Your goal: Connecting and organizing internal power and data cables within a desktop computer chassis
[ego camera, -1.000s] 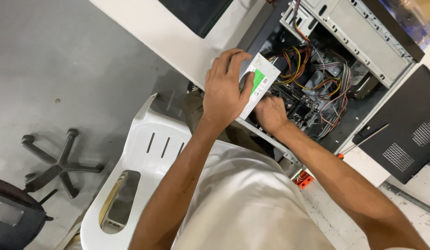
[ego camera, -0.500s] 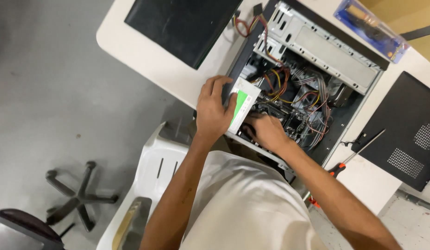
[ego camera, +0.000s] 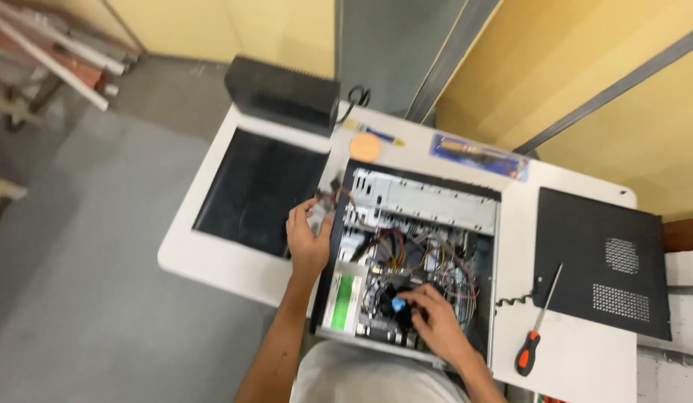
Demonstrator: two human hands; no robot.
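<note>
An open computer case (ego camera: pixel 421 201) lies on its side on a white table (ego camera: pixel 570 358), showing coloured wires and a board. My left hand (ego camera: pixel 308 237) rests on the case's left edge, fingers curled, near a bundle of cable plugs. A white and green card (ego camera: pixel 342 297) lies flat inside the case just right of that wrist. My right hand (ego camera: pixel 436 319) reaches into the lower middle of the case, and its fingertips pinch a small blue part (ego camera: pixel 398 304).
A black side panel (ego camera: pixel 257 190) lies left of the case and another vented panel (ego camera: pixel 601 261) lies to the right. A red-handled screwdriver (ego camera: pixel 533 336) lies near the right panel. A black box (ego camera: pixel 283 93), an orange disc (ego camera: pixel 365 147) and a packaged tool (ego camera: pixel 477 155) sit at the back.
The view swung up and away from the chair. My left hand let go of the white and green card, which now lies in the case, and moved to the case's left edge.
</note>
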